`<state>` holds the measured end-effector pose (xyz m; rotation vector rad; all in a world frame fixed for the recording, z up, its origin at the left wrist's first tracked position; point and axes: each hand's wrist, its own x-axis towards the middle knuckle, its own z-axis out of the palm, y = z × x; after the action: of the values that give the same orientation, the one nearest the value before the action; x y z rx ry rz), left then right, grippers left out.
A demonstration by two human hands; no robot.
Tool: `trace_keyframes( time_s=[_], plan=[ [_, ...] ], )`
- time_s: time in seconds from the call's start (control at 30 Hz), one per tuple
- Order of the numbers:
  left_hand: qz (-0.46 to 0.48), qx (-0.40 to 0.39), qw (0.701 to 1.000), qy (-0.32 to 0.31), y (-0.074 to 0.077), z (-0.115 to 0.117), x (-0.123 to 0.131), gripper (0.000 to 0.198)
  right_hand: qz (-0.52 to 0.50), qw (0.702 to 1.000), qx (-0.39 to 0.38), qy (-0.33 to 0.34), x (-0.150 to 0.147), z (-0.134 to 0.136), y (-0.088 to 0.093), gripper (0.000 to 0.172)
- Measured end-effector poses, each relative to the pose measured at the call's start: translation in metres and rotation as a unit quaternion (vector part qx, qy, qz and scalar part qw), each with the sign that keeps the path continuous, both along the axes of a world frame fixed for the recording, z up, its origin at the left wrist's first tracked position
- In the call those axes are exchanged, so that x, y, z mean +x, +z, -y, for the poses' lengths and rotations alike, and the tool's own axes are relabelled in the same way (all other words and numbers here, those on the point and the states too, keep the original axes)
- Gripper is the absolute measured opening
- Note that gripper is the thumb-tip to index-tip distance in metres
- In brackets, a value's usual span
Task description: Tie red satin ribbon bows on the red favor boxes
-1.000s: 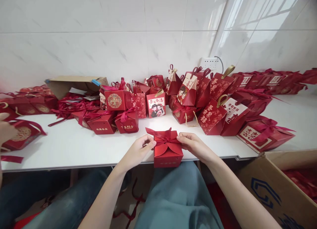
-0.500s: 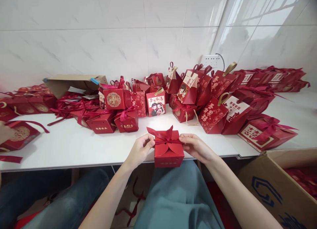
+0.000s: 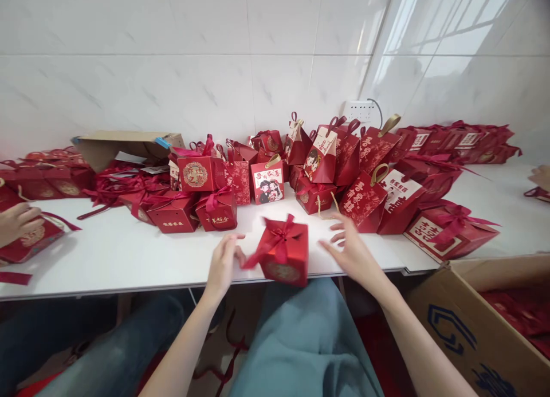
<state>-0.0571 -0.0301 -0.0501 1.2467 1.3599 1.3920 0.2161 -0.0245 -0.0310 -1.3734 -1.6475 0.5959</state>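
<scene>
A small red gift box (image 3: 284,252) with a tied red ribbon bow sits tilted at the front edge of the white table (image 3: 129,254), its patterned side turned toward me and slightly blurred. My left hand (image 3: 223,262) is just left of it with fingers loosely apart, and the thumb is next to the ribbon's trailing end. On the other side, my right hand (image 3: 350,251) hovers with fingers spread, a small gap from the box. Neither hand grips the box.
Several red gift boxes and bags (image 3: 326,168) crowd the back of the table. A cardboard box (image 3: 129,145) lies at the back left, and another cardboard box (image 3: 468,322) stands at the lower right. Another person's hand (image 3: 17,222) rests on a red box at the left, and another hand (image 3: 541,176) shows at the right edge.
Both hands have let go of the ribbon ends and spread apart. The box has tipped over toward me, so its bow now faces up and back.
</scene>
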Motion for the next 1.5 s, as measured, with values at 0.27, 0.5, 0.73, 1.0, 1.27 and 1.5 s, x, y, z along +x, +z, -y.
trace_keyframes(
  time_s=[0.27, 0.5, 0.73, 1.0, 1.27, 1.5],
  plan=[
    [-0.045, 0.072, 0.994, 0.074, 0.018, 0.001, -0.009, 0.021, -0.059, 0.998, 0.034, -0.002, 0.000, -0.007, -0.004, 0.041],
    [-0.108, 0.020, 0.993, -0.040, 0.022, -0.016, 0.047, 0.039, -0.071, 0.994, 0.011, 0.082, -0.006, -0.038, -0.007, 0.065],
    [-0.030, 0.025, 0.995, -0.090, 0.026, -0.026, 0.066, 0.042, 0.002, 0.992, -0.013, 0.123, -0.016, -0.021, -0.007, 0.058],
    [-0.058, -0.044, 0.994, -0.076, 0.022, -0.017, 0.049, 0.053, -0.015, 0.998, 0.040, 0.035, -0.020, 0.002, -0.013, 0.091],
    [-0.173, -0.063, 0.977, -0.106, 0.031, 0.000, 0.038, 0.032, -0.046, 0.971, -0.001, 0.233, -0.026, -0.038, -0.012, 0.106],
    [-0.128, -0.067, 0.980, -0.139, 0.020, 0.003, 0.024, 0.030, -0.053, 0.976, -0.011, 0.211, -0.026, -0.034, -0.016, 0.103]
  ],
)
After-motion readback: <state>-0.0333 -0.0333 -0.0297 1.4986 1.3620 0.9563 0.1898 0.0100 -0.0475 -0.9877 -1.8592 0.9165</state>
